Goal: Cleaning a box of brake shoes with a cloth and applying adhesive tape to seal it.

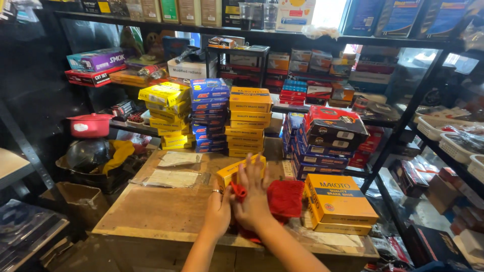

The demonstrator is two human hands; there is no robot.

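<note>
On the wooden counter, near its front edge and a little right of the middle, both hands meet over a small yellow box and a red cloth.

The right hand lies flat on top, palm down, with the fingers straight and slightly spread, pointing away from the person toward the back of the counter. Its fingertips reach over the yellow box, so the box lies just ahead of the fingers and partly under them. The long axis of the box seems to run from the left front to the right back, slanted against the counter edge; the hand hides its right end, so I cannot tell exactly.

The left hand comes from the left side and touches the near left corner of the box. Its fingers curl inward, pressed together; they seem to grip a fold of the red cloth, but I cannot tell this for sure. A ring shows on one finger.

The red cloth spreads to the right of the hands and passes under the right palm. Just beside it, at the right front corner of the counter, stands a short stack of larger yellow boxes. Clear plastic packets lie to the left, well apart from the hands.

The right hand is the nearer one to the top of the box; the left is nearer to its end.
</note>
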